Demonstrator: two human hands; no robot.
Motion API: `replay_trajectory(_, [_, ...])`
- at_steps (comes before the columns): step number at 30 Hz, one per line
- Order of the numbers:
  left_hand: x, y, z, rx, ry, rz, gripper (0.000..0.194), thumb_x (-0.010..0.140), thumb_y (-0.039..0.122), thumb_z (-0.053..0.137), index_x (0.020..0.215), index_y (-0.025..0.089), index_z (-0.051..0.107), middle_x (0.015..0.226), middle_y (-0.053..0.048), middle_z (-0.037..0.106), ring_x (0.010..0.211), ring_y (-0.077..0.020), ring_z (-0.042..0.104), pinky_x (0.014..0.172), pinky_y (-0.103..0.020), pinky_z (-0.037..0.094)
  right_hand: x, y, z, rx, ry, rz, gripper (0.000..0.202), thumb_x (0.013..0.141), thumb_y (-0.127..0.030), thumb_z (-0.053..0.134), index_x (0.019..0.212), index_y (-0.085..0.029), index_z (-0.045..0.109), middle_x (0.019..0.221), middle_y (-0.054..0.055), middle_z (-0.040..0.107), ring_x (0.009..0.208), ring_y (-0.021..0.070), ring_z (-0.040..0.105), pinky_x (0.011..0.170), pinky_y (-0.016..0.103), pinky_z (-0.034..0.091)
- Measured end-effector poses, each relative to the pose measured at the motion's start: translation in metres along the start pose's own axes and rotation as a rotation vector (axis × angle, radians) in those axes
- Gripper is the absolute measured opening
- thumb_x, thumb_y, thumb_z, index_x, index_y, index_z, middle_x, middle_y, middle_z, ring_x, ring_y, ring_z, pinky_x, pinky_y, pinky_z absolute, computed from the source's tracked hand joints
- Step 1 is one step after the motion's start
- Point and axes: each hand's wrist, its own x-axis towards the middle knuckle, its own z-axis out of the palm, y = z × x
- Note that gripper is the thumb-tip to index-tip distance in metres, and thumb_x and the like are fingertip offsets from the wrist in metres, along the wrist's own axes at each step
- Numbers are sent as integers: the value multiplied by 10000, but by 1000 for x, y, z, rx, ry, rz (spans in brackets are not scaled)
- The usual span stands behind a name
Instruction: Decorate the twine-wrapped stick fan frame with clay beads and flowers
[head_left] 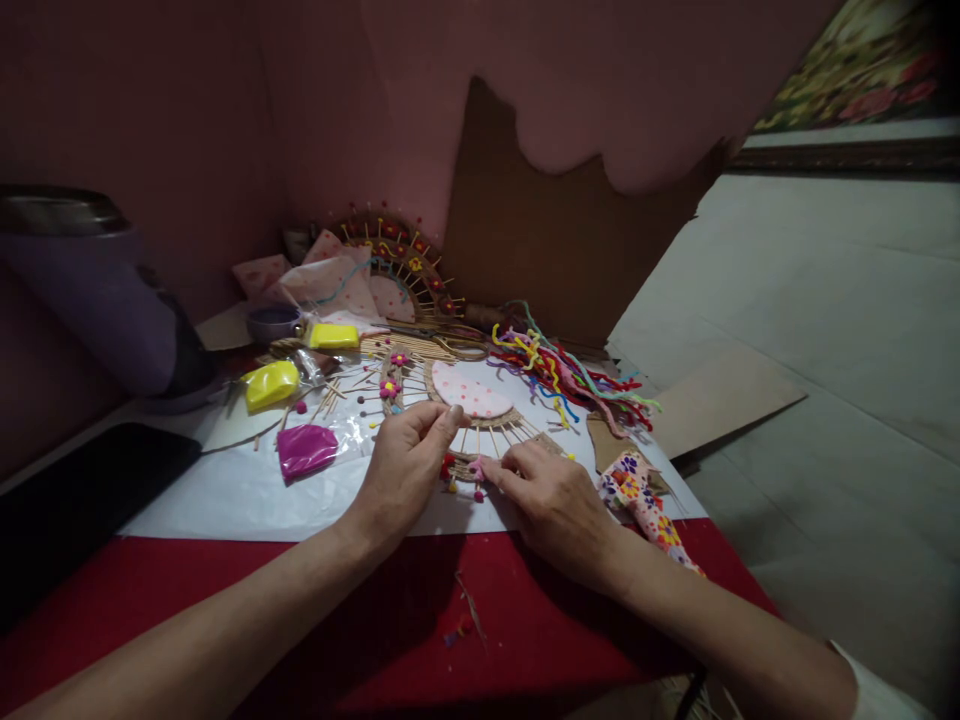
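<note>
A half-round fan craft (pixel 450 405) lies on white paper, with twine-wrapped arcs, thin sticks as spokes and a dotted pink centre cloth (pixel 469 390). My left hand (pixel 401 460) is over its near left side, thumb and index finger pinched together; what they hold, if anything, is too small to make out. My right hand (pixel 559 505) rests at the near rim with its fingers bent. Its index fingertip presses on a small pink clay flower (pixel 478 468); the thumb is mostly hidden. Beside that flower is a red clay piece (pixel 448 466). Magenta flowers (pixel 390 388) decorate the left rim.
Packets of yellow clay (pixel 271 385) and magenta clay (pixel 307 452) lie left. Behind are scissors (pixel 442 335), a similar finished-looking fan (pixel 409 250) and cardboard (pixel 555 230). Colourful pipe cleaners (pixel 562 370) and floral fabric (pixel 645 500) lie right. A purple tumbler (pixel 112 290) stands left.
</note>
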Motion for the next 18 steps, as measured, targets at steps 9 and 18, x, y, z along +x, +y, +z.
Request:
replay_trajectory(9, [-1, 0, 1, 5, -15, 2, 289, 825, 386, 520, 700, 156, 644, 622, -10, 582, 593, -128, 483, 554, -258, 366, -4, 3, -4, 157, 3, 70, 297, 911, -191, 391, 1145, -148, 570, 869, 92, 585, 812, 198, 491, 689, 305, 398])
replay_trajectory(18, [0, 0, 0, 21, -28, -6, 301, 833, 397, 502, 715, 155, 637, 624, -8, 556, 607, -131, 466, 553, -263, 356, -6, -1, 0, 89, -23, 30, 280, 893, -176, 402, 1087, -166, 603, 879, 99, 592, 791, 205, 494, 661, 311, 391])
